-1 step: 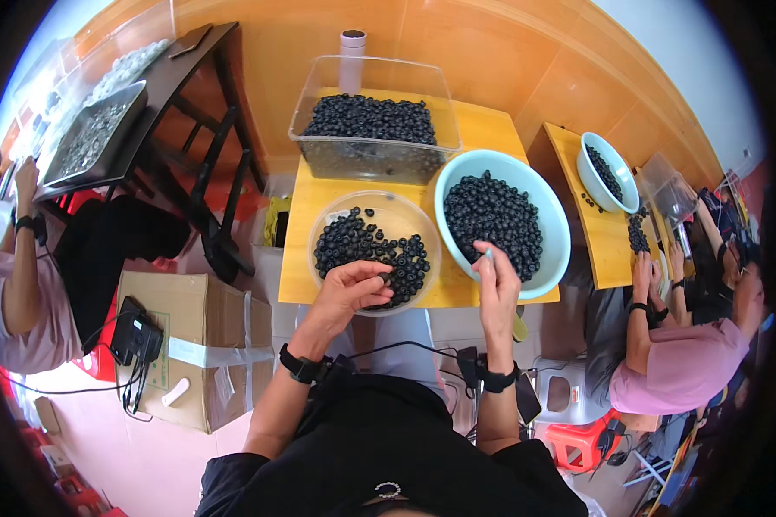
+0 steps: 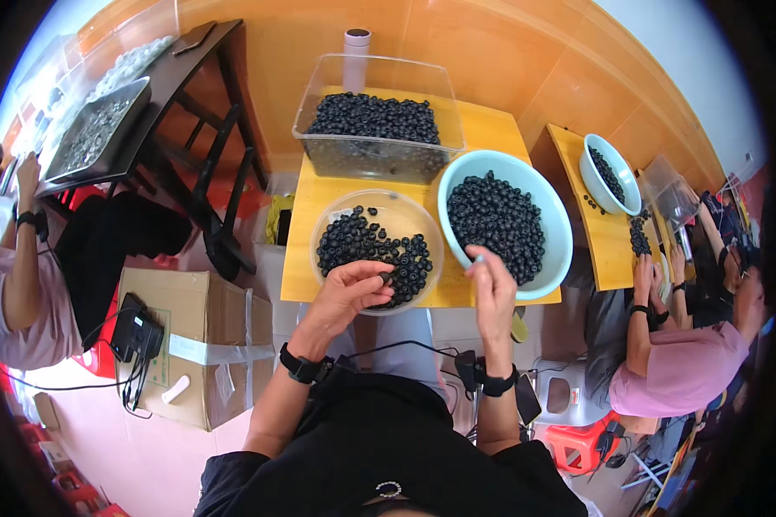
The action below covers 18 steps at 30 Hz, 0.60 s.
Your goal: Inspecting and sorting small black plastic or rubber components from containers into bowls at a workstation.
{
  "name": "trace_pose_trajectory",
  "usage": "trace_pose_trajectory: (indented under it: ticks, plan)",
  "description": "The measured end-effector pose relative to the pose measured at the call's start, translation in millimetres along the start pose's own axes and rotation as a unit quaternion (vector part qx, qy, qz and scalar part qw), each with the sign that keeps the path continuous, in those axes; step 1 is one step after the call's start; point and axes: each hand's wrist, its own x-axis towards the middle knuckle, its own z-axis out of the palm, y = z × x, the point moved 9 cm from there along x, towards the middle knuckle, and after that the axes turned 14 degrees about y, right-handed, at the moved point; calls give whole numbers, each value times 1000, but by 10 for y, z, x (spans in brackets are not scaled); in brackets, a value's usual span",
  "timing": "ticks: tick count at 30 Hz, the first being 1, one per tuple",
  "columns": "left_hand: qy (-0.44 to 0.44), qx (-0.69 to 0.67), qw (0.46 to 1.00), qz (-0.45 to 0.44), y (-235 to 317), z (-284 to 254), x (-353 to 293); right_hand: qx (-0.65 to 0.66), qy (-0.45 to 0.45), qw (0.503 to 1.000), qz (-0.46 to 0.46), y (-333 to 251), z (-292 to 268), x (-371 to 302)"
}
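My left hand (image 2: 347,293) pinches a small round black piece (image 2: 385,278) between thumb and fingertips, over the near side of a shallow clear round tub (image 2: 411,217). Loose black pieces (image 2: 351,241) of the same sort, some showing a hole in the middle, lie heaped in that tub. At the near left rim of a light-blue basin (image 2: 562,233), my right hand (image 2: 494,297) is raised with its fingers curled together. Something small and pale shows at its fingertips, too small to name. Many more black pieces (image 2: 496,215) fill much of the basin.
A clear rectangular bin (image 2: 375,162) of black pieces stands at the back of the yellow table (image 2: 295,276), a pink bottle (image 2: 355,65) behind it. On the floor at left sits a cardboard box (image 2: 220,345). People work at tables on both sides; a red stool (image 2: 569,439) stands at right.
My right hand has tilted slightly left, its fingers curling more at the basin's rim. My left hand keeps its pinch on the black piece. The whole view has shifted a little.
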Motion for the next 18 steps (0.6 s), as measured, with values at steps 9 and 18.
trace_pose_trajectory:
  ticks: [9, 18]
  plan:
    - [-60, -90, 994, -14, 69, 100, -132, 12, -176, 975, -137, -589, 531, -481]
    - [-65, -104, 992, -19, 51, 103, -159, -13, -208, 963, -168, -695, 604, -505]
